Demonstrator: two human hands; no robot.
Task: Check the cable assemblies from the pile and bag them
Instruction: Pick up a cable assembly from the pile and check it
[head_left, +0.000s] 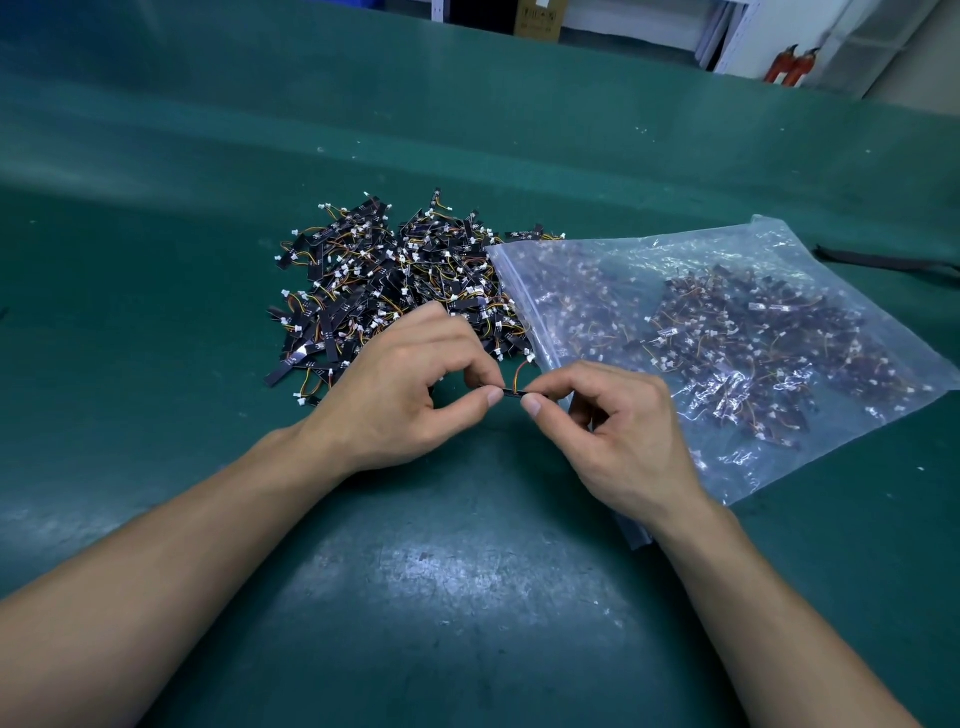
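Pile (400, 280) of assemblies sits at 11 o'clock on the worktop (156, 260). My left hand (405, 395) pinches one cable assembly (511, 392) at centre, right hand (618, 431) pinches it too; the clear bag (727, 338), partly filled, lies at 2 o'clock.

Both hands (511, 397) pinch one cable assembly (514, 391)

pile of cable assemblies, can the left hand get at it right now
Probably yes: the pile lies just beyond the left hand with nothing between them. But that hand and the right hand both pinch one cable assembly, so it must let go first.
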